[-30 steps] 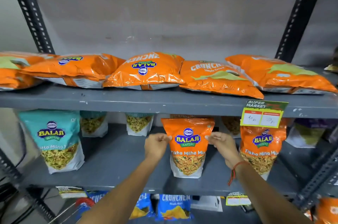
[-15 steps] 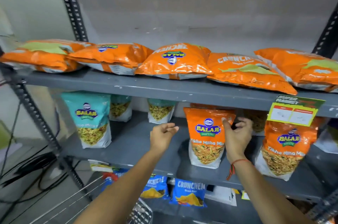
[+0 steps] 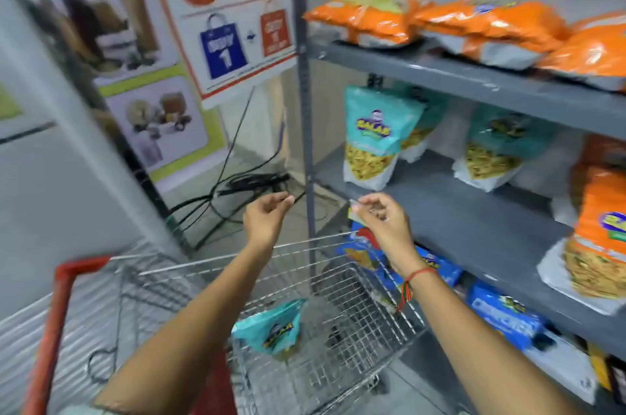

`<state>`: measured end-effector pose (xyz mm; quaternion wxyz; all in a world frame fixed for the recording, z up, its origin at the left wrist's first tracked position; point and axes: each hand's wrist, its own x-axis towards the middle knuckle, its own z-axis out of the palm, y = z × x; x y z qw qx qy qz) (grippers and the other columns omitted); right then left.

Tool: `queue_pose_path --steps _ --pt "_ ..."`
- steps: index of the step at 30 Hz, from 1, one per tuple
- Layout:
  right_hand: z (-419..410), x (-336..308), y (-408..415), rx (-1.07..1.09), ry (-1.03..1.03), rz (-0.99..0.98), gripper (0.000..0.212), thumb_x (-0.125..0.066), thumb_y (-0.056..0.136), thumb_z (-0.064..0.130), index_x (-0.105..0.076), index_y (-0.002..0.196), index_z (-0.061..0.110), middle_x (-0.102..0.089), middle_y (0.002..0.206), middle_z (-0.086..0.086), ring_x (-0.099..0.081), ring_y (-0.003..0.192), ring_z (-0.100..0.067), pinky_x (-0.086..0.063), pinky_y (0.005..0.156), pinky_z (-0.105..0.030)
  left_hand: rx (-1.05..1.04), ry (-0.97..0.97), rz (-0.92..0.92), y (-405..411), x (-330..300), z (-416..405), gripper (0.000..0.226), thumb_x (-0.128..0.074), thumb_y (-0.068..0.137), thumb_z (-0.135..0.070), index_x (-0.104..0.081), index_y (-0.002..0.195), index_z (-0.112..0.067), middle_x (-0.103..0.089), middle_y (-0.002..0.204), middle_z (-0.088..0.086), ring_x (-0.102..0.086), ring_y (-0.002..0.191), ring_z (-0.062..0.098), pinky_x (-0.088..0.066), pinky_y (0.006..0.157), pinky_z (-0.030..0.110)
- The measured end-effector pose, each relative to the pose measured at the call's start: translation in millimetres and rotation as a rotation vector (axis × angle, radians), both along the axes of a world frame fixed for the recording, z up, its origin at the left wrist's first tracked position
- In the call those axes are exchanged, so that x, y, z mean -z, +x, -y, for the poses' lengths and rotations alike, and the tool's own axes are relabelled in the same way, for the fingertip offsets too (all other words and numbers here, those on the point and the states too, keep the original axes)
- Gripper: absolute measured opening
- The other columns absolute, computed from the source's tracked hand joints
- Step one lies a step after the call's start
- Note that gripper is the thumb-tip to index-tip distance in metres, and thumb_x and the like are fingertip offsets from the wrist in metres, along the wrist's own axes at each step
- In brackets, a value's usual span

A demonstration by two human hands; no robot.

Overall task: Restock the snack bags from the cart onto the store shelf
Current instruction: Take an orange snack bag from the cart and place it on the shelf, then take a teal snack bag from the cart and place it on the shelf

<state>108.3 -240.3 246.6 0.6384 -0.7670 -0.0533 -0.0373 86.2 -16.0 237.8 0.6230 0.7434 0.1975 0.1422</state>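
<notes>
Red-handled wire cart (image 3: pixel 338 282) sat low at left and centre, pulled up just beside grey metal shelf unit (image 3: pixel 474 82). Held a single teal snack bag (image 3: pixel 271 330), lying tilted on the mesh floor of the basket. Above the cart: left hand (image 3: pixel 266 219) raised in mid-air, fingers loosely curled, empty, touching nothing. Near it to the right: right hand (image 3: pixel 384 221), red thread at wrist, fingers likewise half-curled and empty, hovering just in front of the edge of the middle shelf (image 3: pixel 457 214). Neither hand in contact with any bag.

Behind, at far left, leaned a "50% OFF" poster (image 3: pixel 233 18); black cables (image 3: pixel 237 191) trailed on floor below it.

On the shelving, left to right: orange bags (image 3: pixel 440 21) lay flat along top shelf; teal stand-up pouches (image 3: pixel 372 136) stood upright on middle shelf; orange pouch (image 3: pixel 599 231) stood at its far right end. Blue bags (image 3: pixel 501 316) lay on lowest shelf, partly hidden by right forearm. Picture blurred; print on packs mostly unreadable.
</notes>
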Motion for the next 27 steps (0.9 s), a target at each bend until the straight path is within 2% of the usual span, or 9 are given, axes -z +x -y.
queue_pose_path --steps 5,9,12,13,16,17,21,25,27 --pt "-57 117 -9 -0.352 -0.246 -0.404 0.031 -0.071 0.075 -0.003 -0.06 0.104 -0.001 -0.059 0.098 -0.01 -0.054 0.089 -0.016 -0.043 0.062 -0.002 -0.034 0.309 -0.556 -93 110 -75 0.023 -0.066 0.076 -0.03 -0.074 0.088 -0.013 -0.075 0.09 0.02 -0.07 0.091 0.032 -0.054 0.077 0.037" --pt "-72 202 -14 -0.435 -0.386 -0.668 0.044 -0.076 0.067 -0.007 -0.051 0.101 0.005 -0.058 0.086 -0.007 -0.055 0.08 -0.023 -0.047 0.056 -0.005 0.05 0.238 -0.861 -154 193 -77 0.033 -0.062 0.072 -0.03 -0.069 0.096 -0.007 -0.073 0.093 0.022 -0.068 0.093 0.034 -0.049 0.072 0.035" --pt "-79 269 -9 -0.572 -0.463 -0.876 0.069 -0.091 0.051 0.026 -0.056 0.108 0.01 -0.062 0.111 -0.015 -0.06 0.097 -0.025 -0.054 0.084 -0.034 -0.019 0.094 -0.893 -154 230 -70 0.049 -0.07 0.074 -0.024 -0.06 0.121 -0.015 -0.072 0.108 0.011 -0.068 0.097 0.027 -0.05 0.081 0.031" --pt "-81 278 -7 -0.607 -0.47 -0.933 0.068 -0.09 0.054 0.025 -0.056 0.11 0.006 -0.061 0.11 -0.013 -0.061 0.095 -0.018 -0.052 0.085 -0.031 -0.055 0.052 -0.884 -149 241 -70 0.053 -0.073 0.074 -0.019 -0.057 0.125 -0.015 -0.071 0.111 0.01 -0.067 0.097 0.027 -0.05 0.082 0.03" --pt "-102 292 -4 -0.589 -0.42 -0.988 0.029 -0.072 0.073 -0.009 -0.056 0.093 0.003 -0.059 0.082 -0.005 -0.063 0.058 0.008 -0.049 0.059 -0.008 -0.166 0.007 -0.848 -132 263 -68 0.049 -0.075 0.07 -0.017 -0.061 0.117 -0.01 -0.071 0.105 0.01 -0.068 0.094 0.026 -0.05 0.08 0.029" --pt "-106 303 -2 -0.565 -0.413 -0.963 0.033 -0.066 0.075 -0.014 -0.056 0.1 0.003 -0.06 0.083 -0.004 -0.065 0.059 0.006 -0.051 0.059 -0.01 -0.172 0.012 -0.845 -128 270 -67 0.044 -0.075 0.07 -0.018 -0.063 0.111 -0.007 -0.071 0.1 0.007 -0.067 0.091 0.023 -0.048 0.074 0.026" --pt "-107 341 2 -0.491 -0.33 -0.876 0.039 -0.071 0.07 -0.013 -0.063 0.106 0.0 -0.072 0.089 -0.007 -0.068 0.09 -0.025 -0.054 0.086 -0.049 -0.231 0.002 -0.852 -116 288 -60 0.028 -0.075 0.073 -0.014 -0.07 0.1 -0.004 -0.069 0.088 0.0 -0.065 0.084 0.013 -0.038 0.054 0.003" --pt "-110 325 1 -0.465 -0.371 -0.797 0.029 -0.072 0.074 -0.004 -0.068 0.102 0.001 -0.071 0.083 0.002 -0.07 0.077 -0.011 -0.06 0.076 -0.031 -0.327 0.048 -0.868 -107 282 -53 0.015 -0.072 0.077 -0.017 -0.073 0.086 -0.004 -0.071 0.076 0.008 -0.061 0.07 0.015 -0.042 0.06 0.025" --pt "-107 311 0 -0.463 -0.389 -0.741 0.017 -0.071 0.077 0.002 -0.07 0.094 0.005 -0.069 0.077 0.008 -0.069 0.073 -0.015 -0.058 0.065 -0.02 -0.329 0.067 -0.865 -104 279 -51 0.015 -0.07 0.078 -0.014 -0.072 0.087 -0.002 -0.074 0.082 0.013 -0.061 0.07 0.017 -0.042 0.062 0.026"
